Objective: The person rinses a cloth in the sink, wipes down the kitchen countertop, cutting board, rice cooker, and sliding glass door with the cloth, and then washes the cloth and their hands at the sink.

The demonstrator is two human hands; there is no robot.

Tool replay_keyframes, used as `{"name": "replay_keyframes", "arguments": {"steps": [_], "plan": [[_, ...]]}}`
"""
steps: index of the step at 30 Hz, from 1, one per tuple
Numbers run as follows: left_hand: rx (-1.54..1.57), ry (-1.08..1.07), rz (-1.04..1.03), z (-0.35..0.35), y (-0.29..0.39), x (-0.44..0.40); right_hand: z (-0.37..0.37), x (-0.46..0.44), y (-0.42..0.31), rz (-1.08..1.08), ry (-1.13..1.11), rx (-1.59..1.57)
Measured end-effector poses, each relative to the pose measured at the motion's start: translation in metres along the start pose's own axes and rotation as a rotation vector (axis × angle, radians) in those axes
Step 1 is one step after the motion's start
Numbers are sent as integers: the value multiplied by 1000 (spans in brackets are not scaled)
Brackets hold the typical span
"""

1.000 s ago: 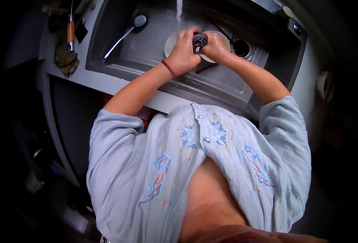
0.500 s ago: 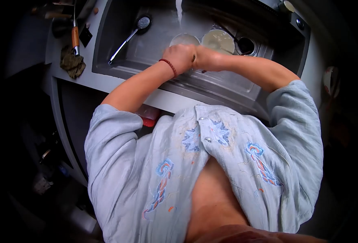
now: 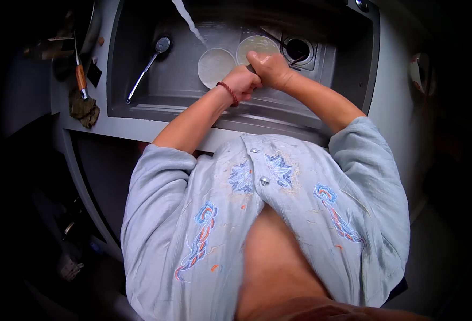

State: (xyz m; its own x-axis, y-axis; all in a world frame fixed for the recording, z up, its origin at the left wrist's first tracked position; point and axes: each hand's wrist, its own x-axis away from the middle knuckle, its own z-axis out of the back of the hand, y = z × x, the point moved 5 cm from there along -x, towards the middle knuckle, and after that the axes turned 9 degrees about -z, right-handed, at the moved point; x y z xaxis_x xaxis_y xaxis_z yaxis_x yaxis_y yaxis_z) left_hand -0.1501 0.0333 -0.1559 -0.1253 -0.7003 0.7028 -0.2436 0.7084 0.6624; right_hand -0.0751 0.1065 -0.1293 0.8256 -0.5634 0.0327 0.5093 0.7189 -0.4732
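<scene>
My left hand (image 3: 242, 83), with a red beaded bracelet at its wrist, is closed in a fist over the sink. Against it, my right hand (image 3: 271, 69) is closed too, its thumb on top. Something small and dark (image 3: 251, 69) shows between the two hands; too little of it is visible to name. Just beyond my left hand sits a pale bowl (image 3: 206, 64). A second pale bowl (image 3: 240, 52) stands beside it, partly hidden behind my right hand. Water (image 3: 189, 20) runs from above toward the first bowl.
A long-handled metal ladle (image 3: 149, 69) lies at the left of the grey sink (image 3: 177, 92). The drain (image 3: 299, 50) is at the back right, with thin dark sticks by it. A wooden-handled tool (image 3: 81, 77) and a dark crumpled cloth (image 3: 84, 109) are on the left counter.
My hands have turned against each other, the right wrist tilting so its thumb faces up. More of the first bowl shows now. The whole view has shifted slightly.
</scene>
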Motion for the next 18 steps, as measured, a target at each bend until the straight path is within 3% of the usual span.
{"name": "replay_keyframes", "arguments": {"steps": [1, 3, 5, 7, 9, 11, 13, 16, 18], "plan": [[-11, -8, 8, 4, 1, 5, 0, 5, 2, -130, 12, -40], [25, -105, -178, 6, 17, 11, 12, 9, 5, -222, -35, -145], [63, -55, -255, 1, 36, 31, 20, 7, 9, -154, -53, -426], [103, 1, -341, 4, 48, 44, 33, 8, 10, -70, -104, -515], [187, -146, -386, -1, 53, 48, 50, 14, 5, 63, -80, -756], [224, -142, -413, -6, 57, 52, 69, 18, 4, 45, -117, -796], [341, -83, -476, -7, 59, 50, 79, 27, 8, -301, -409, -1451], [312, -18, -521, -14, 64, 37, 71, 32, 28, -486, -288, -1706], [356, -82, -515, -29, 71, 31, 72, 43, 36, -567, -199, -1838]]}}
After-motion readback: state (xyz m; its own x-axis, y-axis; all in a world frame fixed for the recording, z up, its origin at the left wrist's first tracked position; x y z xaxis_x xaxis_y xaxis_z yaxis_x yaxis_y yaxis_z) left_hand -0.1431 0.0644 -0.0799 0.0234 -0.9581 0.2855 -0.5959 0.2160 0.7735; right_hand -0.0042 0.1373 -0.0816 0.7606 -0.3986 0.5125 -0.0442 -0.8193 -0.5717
